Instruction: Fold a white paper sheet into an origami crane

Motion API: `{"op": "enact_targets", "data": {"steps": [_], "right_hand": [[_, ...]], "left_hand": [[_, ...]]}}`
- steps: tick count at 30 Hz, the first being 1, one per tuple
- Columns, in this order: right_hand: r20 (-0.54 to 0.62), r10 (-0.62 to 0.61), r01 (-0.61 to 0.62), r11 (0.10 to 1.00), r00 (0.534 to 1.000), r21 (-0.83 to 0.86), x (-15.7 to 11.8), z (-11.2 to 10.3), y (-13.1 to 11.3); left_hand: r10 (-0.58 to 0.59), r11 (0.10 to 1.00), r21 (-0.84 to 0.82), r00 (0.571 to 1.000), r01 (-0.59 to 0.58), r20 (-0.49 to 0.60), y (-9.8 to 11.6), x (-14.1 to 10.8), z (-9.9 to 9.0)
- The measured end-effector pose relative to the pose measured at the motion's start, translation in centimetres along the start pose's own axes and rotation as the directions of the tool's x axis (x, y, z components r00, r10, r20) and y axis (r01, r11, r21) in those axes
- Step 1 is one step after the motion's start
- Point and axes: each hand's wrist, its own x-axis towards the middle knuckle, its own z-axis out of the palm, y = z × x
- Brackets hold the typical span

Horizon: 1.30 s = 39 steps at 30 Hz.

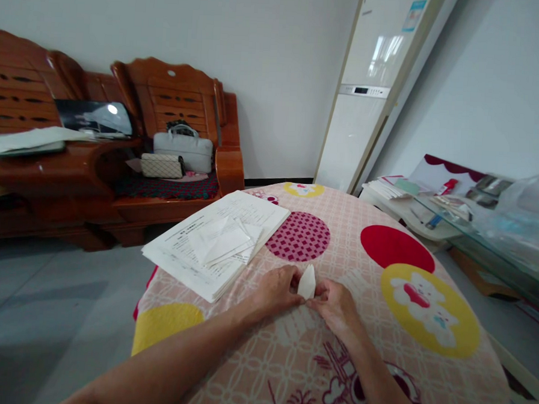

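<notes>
A small piece of folded white paper (307,282), narrow with a pointed top, stands between my two hands just above the patterned tablecloth (261,358). My left hand (279,289) pinches its left side, thumb toward the lower edge. On the other side, the fingers of my right hand (335,302) are closed on its lower right edge. Some of the fingertips are hidden behind the paper and the knuckles. Left of my hands lies a stack of printed sheets (176,263), with several loose folded white papers (226,242) on top.
A wooden sofa (167,88) holding a grey bag (195,153) and a quilted purse (162,166) stands at the back left. Behind the table rises a tall white cabinet air conditioner (352,134). At right, a glass-topped side table (488,240) carries papers and a plastic bag (522,203).
</notes>
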Motion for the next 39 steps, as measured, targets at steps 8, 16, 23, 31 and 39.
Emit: {"op": "enact_targets", "data": {"steps": [8,16,23,31,39], "right_hand": [[0.066,0.039,-0.054,0.971,0.997,0.234,-0.4,-0.4,0.0],[0.107,0.006,-0.045,0.930,0.994,0.364,-0.5,-0.6,0.1],[0.061,-0.032,-0.004,0.856,0.998,0.517,-0.7,0.0,-0.4],[0.045,-0.010,-0.021,0.760,0.999,0.650,-1.5,0.1,-1.5],[0.138,-0.062,-0.084,0.534,0.989,0.841,-1.7,-0.3,-1.8]], "left_hand": [[0.079,0.976,-0.197,0.995,-0.090,-0.067,-1.1,0.1,0.3],[0.159,0.818,-0.530,0.973,-0.226,-0.169,-1.0,0.4,0.2],[0.046,0.597,-0.799,0.998,-0.065,-0.047,-0.3,0.4,0.2],[0.036,0.378,-0.926,0.999,0.003,0.018,0.8,0.0,-0.4],[0.066,0.249,-0.960,0.987,0.126,0.147,1.6,-0.7,-1.3]]}}
